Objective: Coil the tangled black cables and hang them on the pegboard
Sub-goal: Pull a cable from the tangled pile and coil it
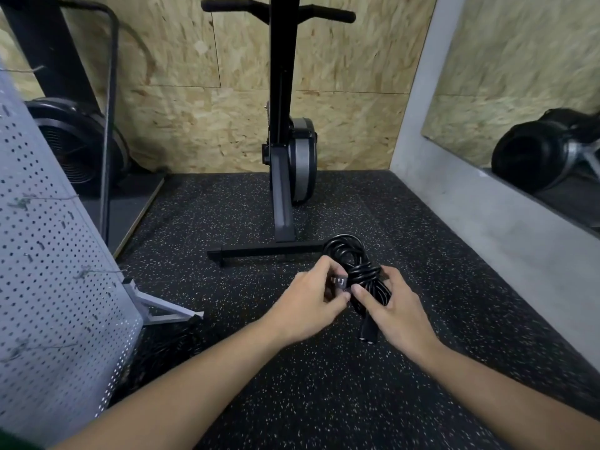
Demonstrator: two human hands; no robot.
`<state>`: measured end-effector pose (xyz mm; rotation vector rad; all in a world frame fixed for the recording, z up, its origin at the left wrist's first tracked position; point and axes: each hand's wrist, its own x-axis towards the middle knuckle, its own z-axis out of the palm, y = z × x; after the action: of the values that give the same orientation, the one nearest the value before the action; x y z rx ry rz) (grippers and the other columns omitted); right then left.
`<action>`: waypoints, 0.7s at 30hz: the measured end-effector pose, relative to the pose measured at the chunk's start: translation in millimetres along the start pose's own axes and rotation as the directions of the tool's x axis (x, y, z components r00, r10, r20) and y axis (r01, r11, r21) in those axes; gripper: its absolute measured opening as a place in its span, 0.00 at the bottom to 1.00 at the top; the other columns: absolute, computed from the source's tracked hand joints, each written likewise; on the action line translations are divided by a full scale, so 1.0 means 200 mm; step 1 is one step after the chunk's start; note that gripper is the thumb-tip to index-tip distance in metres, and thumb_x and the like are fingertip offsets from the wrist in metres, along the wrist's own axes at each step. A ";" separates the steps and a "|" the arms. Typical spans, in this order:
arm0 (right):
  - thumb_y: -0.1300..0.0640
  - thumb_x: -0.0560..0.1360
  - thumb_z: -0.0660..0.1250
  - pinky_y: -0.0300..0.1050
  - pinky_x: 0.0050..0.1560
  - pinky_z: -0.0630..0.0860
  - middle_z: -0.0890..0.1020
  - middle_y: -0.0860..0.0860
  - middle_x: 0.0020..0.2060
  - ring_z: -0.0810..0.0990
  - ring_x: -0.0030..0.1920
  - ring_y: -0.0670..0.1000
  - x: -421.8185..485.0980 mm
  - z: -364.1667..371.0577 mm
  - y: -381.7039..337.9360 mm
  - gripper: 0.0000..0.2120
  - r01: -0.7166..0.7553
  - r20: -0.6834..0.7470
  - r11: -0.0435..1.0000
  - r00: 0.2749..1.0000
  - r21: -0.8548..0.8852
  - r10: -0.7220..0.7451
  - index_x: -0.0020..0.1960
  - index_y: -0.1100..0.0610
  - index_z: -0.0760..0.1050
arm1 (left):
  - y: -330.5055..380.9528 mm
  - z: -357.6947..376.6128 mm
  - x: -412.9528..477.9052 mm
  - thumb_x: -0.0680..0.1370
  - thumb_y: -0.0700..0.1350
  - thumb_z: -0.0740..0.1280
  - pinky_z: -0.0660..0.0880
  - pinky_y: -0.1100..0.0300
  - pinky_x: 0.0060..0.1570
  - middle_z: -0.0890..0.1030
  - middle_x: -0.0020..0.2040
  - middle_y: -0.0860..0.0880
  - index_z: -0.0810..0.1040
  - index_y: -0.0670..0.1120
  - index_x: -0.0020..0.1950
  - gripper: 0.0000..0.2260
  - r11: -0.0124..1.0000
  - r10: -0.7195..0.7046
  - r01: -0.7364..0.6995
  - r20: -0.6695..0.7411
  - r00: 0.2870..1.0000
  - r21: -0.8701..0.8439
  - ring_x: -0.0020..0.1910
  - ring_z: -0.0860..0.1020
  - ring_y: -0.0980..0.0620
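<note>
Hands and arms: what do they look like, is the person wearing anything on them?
Both are bare. The left hand and right hand have no gloves, and no rings, watch or bands show. The left forearm and right forearm carry no sleeves up to the picture's edge. A green sliver in the bottom-left corner may be clothing; cannot tell.

Glossy black cable (pixel 352 264) (rubbery sheath), perforated metal pegboard (pixel 48 254).

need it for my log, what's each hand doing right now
Left hand: pinching the plug on the cable's end.
Right hand: gripping the coiled black cable.
</note>
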<state>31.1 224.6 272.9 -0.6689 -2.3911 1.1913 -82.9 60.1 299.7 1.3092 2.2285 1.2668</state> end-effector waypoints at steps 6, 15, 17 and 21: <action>0.43 0.78 0.72 0.26 0.51 0.71 0.82 0.36 0.54 0.78 0.55 0.30 -0.03 -0.05 -0.02 0.22 0.038 0.055 0.999 0.998 -0.015 -0.038 0.67 0.41 0.67 | 0.01 -0.07 0.02 0.81 0.43 0.73 0.77 0.67 0.46 0.84 0.46 0.54 0.72 0.48 0.61 0.13 0.995 0.097 -0.097 0.004 0.995 0.036 0.46 0.83 0.60; 0.39 0.76 0.72 0.40 0.61 0.74 0.83 0.40 0.58 0.80 0.61 0.38 -0.05 -0.03 -0.05 0.26 0.089 0.062 0.987 0.993 0.130 -0.098 0.70 0.43 0.68 | 0.05 -0.09 0.02 0.78 0.38 0.75 0.80 0.59 0.54 0.76 0.59 0.53 0.81 0.47 0.65 0.16 0.898 0.431 -0.396 -0.208 0.878 0.189 0.54 0.80 0.56; 0.39 0.75 0.73 0.42 0.61 0.76 0.84 0.41 0.57 0.81 0.59 0.39 -0.04 -0.03 -0.07 0.27 0.055 0.081 0.985 0.994 0.163 -0.069 0.69 0.43 0.68 | 0.06 -0.08 0.01 0.79 0.37 0.74 0.79 0.57 0.55 0.78 0.57 0.51 0.83 0.45 0.63 0.12 0.859 0.500 -0.453 -0.204 0.841 0.238 0.55 0.80 0.55; 0.41 0.72 0.75 0.52 0.64 0.79 0.86 0.45 0.55 0.84 0.57 0.44 -0.02 -0.05 -0.07 0.27 -0.023 0.129 0.954 0.992 0.299 -0.016 0.68 0.43 0.71 | 0.05 -0.11 0.03 0.79 0.38 0.74 0.81 0.56 0.53 0.81 0.55 0.52 0.85 0.43 0.61 0.10 0.883 0.469 -0.435 -0.269 0.841 0.180 0.54 0.82 0.55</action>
<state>36.9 221.6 289.1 -0.5108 -2.2387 1.6021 -94.4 55.0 321.0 1.8847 2.2954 1.6209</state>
